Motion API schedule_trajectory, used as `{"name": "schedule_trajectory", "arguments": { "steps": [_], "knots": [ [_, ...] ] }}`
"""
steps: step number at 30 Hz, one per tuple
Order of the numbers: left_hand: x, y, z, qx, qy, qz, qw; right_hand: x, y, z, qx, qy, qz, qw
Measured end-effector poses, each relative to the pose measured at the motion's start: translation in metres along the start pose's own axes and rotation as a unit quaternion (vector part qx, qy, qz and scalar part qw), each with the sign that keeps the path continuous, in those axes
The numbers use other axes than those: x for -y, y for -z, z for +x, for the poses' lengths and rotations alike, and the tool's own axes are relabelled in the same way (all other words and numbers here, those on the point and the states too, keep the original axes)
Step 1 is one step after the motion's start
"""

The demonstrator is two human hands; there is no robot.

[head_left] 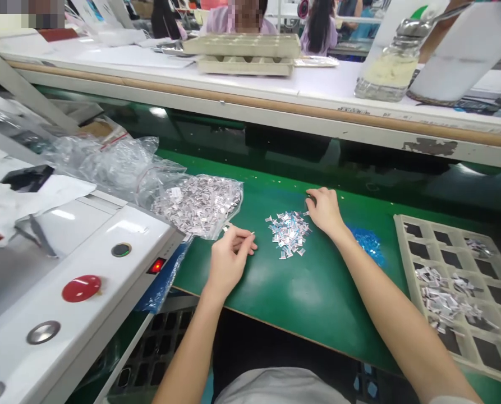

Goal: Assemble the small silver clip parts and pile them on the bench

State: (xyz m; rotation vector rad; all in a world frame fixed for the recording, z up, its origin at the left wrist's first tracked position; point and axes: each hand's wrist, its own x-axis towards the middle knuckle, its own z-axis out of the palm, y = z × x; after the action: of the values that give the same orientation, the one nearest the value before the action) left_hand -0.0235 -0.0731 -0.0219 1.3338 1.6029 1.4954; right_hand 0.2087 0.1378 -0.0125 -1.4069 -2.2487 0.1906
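Note:
My left hand (230, 255) is closed in a pinch, with a small pale piece (252, 233) at its fingertips. It hovers above the green table, just right of a clear plastic bag (200, 205) full of small silvery-white pieces. A loose pile of small white and blue pieces (290, 233) lies between my hands. At the pile's upper right edge, my right hand (326, 210) rests with curled fingers; whatever is between them is hidden. Behind my right forearm lies a heap of small blue pieces (368, 246).
A compartmented tray (410, 269) at right holds white pieces in several cells. A white machine (119, 280) with buttons stands at left. Across the back runs a raised shelf (149, 87) bearing stacked trays (246, 53) and a glass jar (389, 70). People sit beyond it.

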Motion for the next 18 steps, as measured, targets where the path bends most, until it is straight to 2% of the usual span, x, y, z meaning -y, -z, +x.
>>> {"name": "schedule_trajectory", "arguments": {
  "steps": [4, 8, 14, 18],
  "knots": [
    [0.0024, -0.0052, -0.0037, 0.043, -0.011, -0.013, 0.999, 0.0031, -0.0018, -0.0009, 0.009, -0.006, -0.015, 1.000],
    [0.0034, -0.0066, -0.0046, 0.047, -0.021, -0.010, 0.999, 0.0051, -0.0002, 0.0000, 0.002, -0.017, -0.015, 1.000],
    [0.0015, -0.0062, -0.0061, 0.062, 0.013, -0.016, 0.998, 0.0054, -0.0016, 0.0034, 0.004, -0.029, -0.008, 1.000],
    [0.0007, -0.0065, -0.0058, 0.057, 0.013, -0.016, 0.998, 0.0061, -0.0004, 0.0043, 0.007, -0.033, -0.012, 0.999]
  ]
}}
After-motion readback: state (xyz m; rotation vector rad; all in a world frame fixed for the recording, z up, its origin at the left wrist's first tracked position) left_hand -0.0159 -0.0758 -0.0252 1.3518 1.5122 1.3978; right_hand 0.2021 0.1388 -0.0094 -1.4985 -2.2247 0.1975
